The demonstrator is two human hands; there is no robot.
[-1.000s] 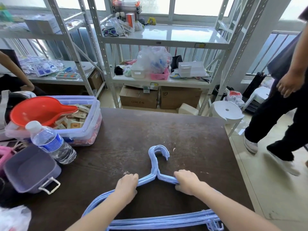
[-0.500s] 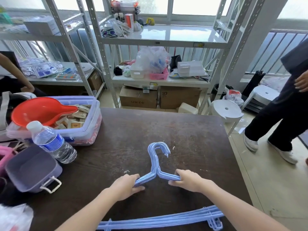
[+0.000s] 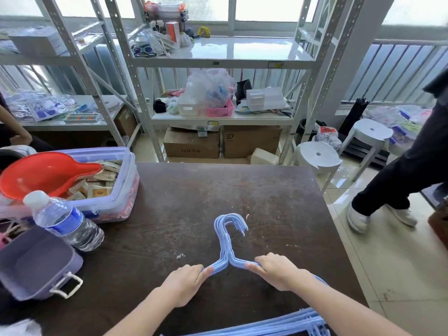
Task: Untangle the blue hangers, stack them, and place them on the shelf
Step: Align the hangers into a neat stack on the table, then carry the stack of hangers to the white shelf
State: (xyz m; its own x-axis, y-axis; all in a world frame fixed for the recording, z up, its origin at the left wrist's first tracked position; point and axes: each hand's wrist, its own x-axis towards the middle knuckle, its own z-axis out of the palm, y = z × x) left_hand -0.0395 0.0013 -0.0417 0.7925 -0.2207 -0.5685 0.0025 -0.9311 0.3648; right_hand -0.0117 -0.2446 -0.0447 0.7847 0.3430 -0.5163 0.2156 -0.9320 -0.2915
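Left hand (image 3: 183,284) and right hand (image 3: 276,269) closed around the shoulders of the stacked blue hangers (image 3: 226,241), flat on the dark table (image 3: 266,190), hooks pointing away. Left: water bottle (image 3: 64,221), plastic box (image 3: 116,190). Beyond, shelf (image 3: 242,50).

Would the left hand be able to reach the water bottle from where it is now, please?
Probably yes: the dark table is bare between the left hand and the water bottle, though that hand grips the blue hangers.

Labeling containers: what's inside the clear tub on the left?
The clear tub holds a red scoop over small tan packets. Whatever lies beneath the scoop is covered.
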